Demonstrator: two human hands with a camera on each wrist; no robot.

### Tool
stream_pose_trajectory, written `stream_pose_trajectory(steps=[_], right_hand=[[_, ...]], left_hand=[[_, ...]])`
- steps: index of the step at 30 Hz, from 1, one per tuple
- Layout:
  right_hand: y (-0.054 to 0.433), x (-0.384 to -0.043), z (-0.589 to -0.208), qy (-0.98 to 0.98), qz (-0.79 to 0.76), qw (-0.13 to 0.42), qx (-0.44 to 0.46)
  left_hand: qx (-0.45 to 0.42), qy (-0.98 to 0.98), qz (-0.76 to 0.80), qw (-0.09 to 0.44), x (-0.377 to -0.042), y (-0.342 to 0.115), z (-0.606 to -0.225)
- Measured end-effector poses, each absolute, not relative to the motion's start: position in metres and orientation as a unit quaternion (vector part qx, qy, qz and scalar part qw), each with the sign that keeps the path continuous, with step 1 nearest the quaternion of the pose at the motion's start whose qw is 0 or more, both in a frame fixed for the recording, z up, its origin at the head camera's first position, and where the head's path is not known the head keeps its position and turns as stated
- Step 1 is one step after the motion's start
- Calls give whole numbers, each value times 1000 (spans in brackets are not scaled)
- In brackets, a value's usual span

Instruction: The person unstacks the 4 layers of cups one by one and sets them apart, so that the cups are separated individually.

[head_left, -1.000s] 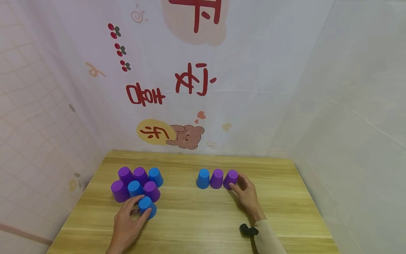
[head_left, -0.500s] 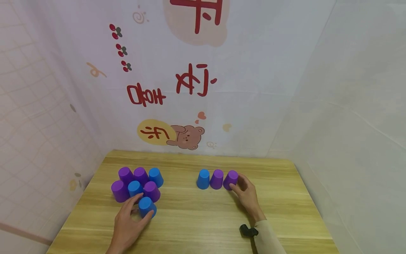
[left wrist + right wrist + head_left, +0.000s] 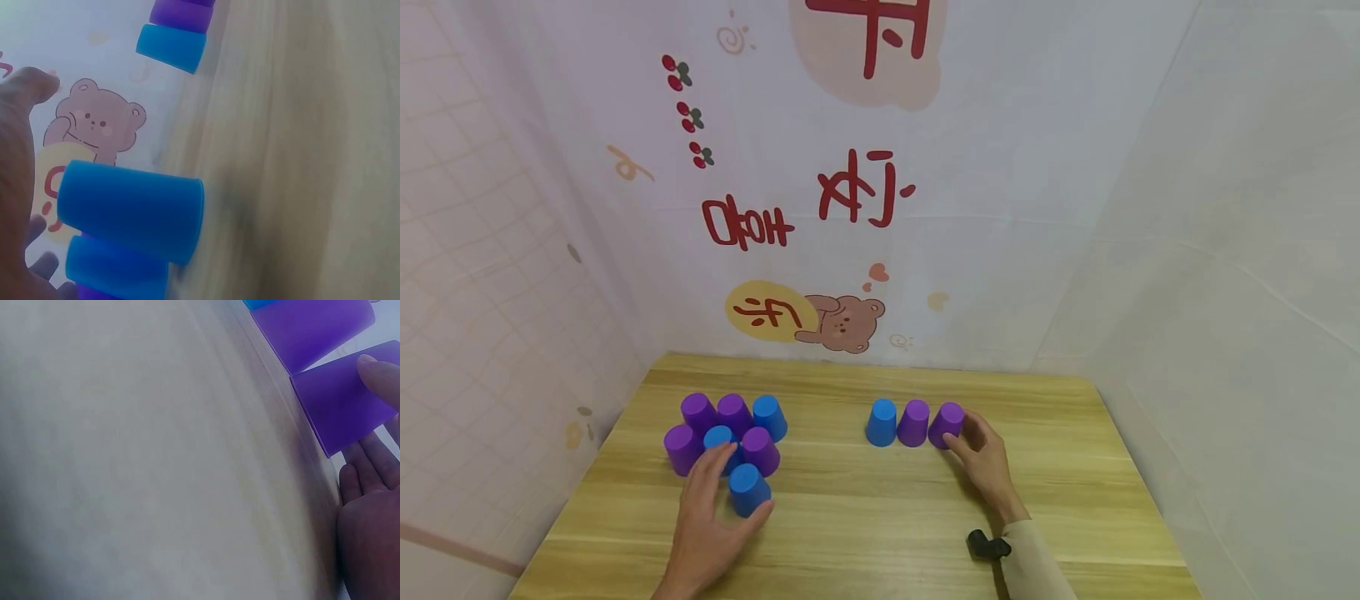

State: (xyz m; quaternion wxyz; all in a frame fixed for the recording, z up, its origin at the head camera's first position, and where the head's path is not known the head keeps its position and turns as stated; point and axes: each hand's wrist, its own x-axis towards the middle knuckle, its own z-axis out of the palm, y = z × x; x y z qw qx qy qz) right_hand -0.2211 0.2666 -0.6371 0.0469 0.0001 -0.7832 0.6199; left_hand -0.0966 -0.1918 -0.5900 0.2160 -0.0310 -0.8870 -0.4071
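My left hand (image 3: 703, 525) spreads around the front blue cup (image 3: 750, 490), which stands upside down. In the left wrist view thumb and fingers are apart from that blue cup (image 3: 131, 209); its fingertips overlap another blue cup (image 3: 718, 439) behind it in the head view. On the right, my right hand (image 3: 985, 462) holds the end purple cup (image 3: 947, 425) of a short row. Its thumb lies on the near side of this purple cup (image 3: 344, 400), and its other fingers reach round the far side. A second purple cup (image 3: 913, 423) and a blue cup (image 3: 882, 423) continue the row leftward.
Behind the front blue cup, several purple and blue cups (image 3: 760, 454) stand upside down in close rows. The wooden table (image 3: 850, 533) meets a white printed cloth (image 3: 985, 250) at the back. A dark object (image 3: 987, 546) sits by the right sleeve (image 3: 1037, 562).
My left hand's fingers have let go of the front blue cup and spread wider, the fingertips moving up and away. The right hand and the cups have stayed in place.
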Motion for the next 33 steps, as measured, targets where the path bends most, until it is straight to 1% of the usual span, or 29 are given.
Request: stream_pose_trajectory(steps=[3,9,15,17,27,33], right_hand=[[267,-221,-638,-785,618,48,-2],[267,-221,-638,-785,617,48,2],[267,-222,-639,-788,614,53,12],[267,-222,-639,-788,614,55,15],[267,-223,-639,-788,613,55,14],[266,-221,-637,-790,611,51,4]], left_hand=[[-51,-885,-400,233,-99,-187,-588],[-72,-891,-392,216,-104,-169,-578],[-109,-889,-379,233,-113,-142,-564],[-118,-889,-378,231,-115,-132,-561],[-137,-893,-400,156,-128,-94,-551],[-140,-886,-425,120,-139,-82,-556]])
